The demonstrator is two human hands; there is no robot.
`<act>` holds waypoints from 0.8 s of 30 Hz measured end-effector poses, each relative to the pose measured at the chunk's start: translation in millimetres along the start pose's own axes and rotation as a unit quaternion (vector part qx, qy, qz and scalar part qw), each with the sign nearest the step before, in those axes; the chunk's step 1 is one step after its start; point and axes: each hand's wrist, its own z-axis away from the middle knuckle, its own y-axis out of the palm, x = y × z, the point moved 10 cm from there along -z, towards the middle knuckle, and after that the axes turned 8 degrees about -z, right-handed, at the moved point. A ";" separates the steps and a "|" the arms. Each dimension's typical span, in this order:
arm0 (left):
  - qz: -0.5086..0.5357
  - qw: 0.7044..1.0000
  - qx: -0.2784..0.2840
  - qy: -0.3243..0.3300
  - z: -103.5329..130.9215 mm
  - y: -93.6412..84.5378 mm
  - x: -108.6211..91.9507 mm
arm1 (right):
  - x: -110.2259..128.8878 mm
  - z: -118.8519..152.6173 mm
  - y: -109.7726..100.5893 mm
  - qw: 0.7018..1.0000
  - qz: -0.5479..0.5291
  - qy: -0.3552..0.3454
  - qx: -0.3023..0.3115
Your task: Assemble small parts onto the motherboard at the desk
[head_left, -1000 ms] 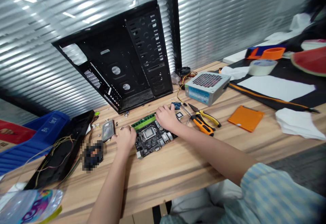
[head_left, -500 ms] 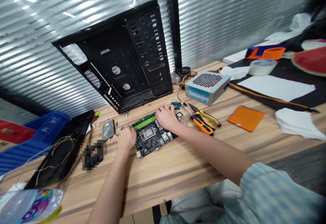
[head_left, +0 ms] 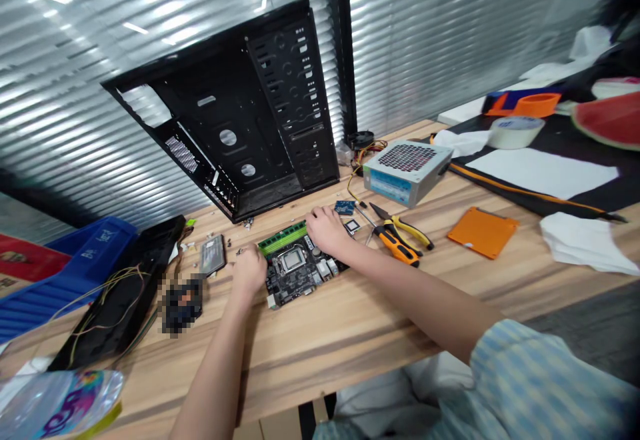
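Note:
A dark motherboard (head_left: 300,277) lies on the wooden table, with a square silver processor (head_left: 293,260) in its socket and a green memory stick (head_left: 284,235) along its far edge. My left hand (head_left: 250,268) is closed at the board's left edge, its fingertips by the end of the memory stick. Over the board's right end, my right hand (head_left: 325,228) is closed with curled fingers near the other end of the memory stick. The fingertips of both hands are partly hidden.
Behind the board stands an open black computer case (head_left: 270,153). To the right are a screwdriver (head_left: 397,245), pliers (head_left: 413,230), a power supply (head_left: 407,170) and an orange plate (head_left: 483,232). Left lie a grey drive (head_left: 213,255), a black panel (head_left: 125,300) and a bottle (head_left: 65,403).
My left hand has shifted very slightly, with its thumb drawn in. My right hand stays almost where it was, over the board's right end.

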 end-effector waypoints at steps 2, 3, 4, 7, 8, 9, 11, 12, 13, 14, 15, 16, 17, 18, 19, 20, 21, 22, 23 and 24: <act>0.004 1.000 -0.001 0.001 -0.5 -0.1 0.0 | -0.3 0.1 -0.4 1.000 0.003 0.002 0.002; 0.005 1.000 -0.001 0.002 -0.6 -0.5 0.0 | -0.5 0.1 -0.3 1.000 0.004 0.002 0.004; 0.005 1.000 -0.001 0.003 -0.5 -1.0 -0.1 | -0.6 0.2 -0.3 1.000 0.005 0.003 0.006; 0.006 1.000 0.006 0.008 0.3 -2.1 -0.8 | -1.1 0.4 -1.0 1.000 0.007 0.003 0.004; 0.008 1.000 0.009 0.009 0.7 -2.5 -1.0 | -1.3 0.5 -1.7 1.000 0.008 0.004 0.001; 0.010 1.000 0.011 0.009 1.0 -2.7 -0.9 | -1.4 0.6 -2.4 1.000 0.008 0.004 -0.002; 0.015 1.000 0.010 0.007 1.4 -3.4 0.0 | -1.5 0.7 -3.3 1.000 0.010 0.004 -0.005; 0.017 1.000 0.006 0.004 1.5 -3.7 0.7 | -1.4 0.6 -3.3 1.000 0.011 0.004 -0.004; 0.019 1.000 0.002 0.002 1.5 -4.1 1.5 | -1.3 0.5 -2.8 1.000 0.012 0.003 -0.002; 0.021 1.000 -0.003 0.000 1.5 -4.4 2.1 | -1.2 0.3 -2.3 1.000 0.012 0.003 0.000; 0.022 1.000 -0.008 -0.002 1.6 -4.6 2.9 | -1.2 0.1 -1.9 1.000 0.013 0.002 0.001; 0.023 1.000 -0.011 -0.006 1.6 -4.7 3.7 | -1.2 -0.2 -1.4 1.000 0.013 0.002 0.002; 0.024 1.000 -0.013 -0.009 1.7 -4.7 4.3 | -1.2 -0.5 -1.0 1.000 0.012 0.002 0.002; 0.025 0.999 -0.016 -0.013 1.9 -5.1 4.8 | -1.2 -0.8 -0.8 1.000 0.010 0.001 0.001; 0.024 0.999 -0.018 -0.016 2.2 -5.8 5.2 | -1.2 -1.0 -0.8 1.000 0.008 0.001 -0.001; 0.024 0.999 -0.019 -0.018 2.5 -6.6 5.1 | -1.4 -1.1 -0.7 1.000 0.006 0.001 -0.003; 0.022 0.999 -0.020 -0.018 3.0 -7.6 4.3 | -1.6 -1.3 -0.6 1.000 0.003 0.001 -0.004; 0.020 0.999 -0.020 -0.016 3.5 -8.5 3.3 | -1.9 -1.3 -0.6 1.000 0.001 0.002 -0.005; 0.020 1.000 -0.019 -0.015 4.0 -9.4 2.2 | -2.3 -1.3 -0.6 1.000 -0.002 0.004 -0.005; 0.020 1.000 -0.017 -0.014 4.5 -10.2 1.3 | -2.8 -1.3 -0.5 1.000 -0.004 0.007 -0.004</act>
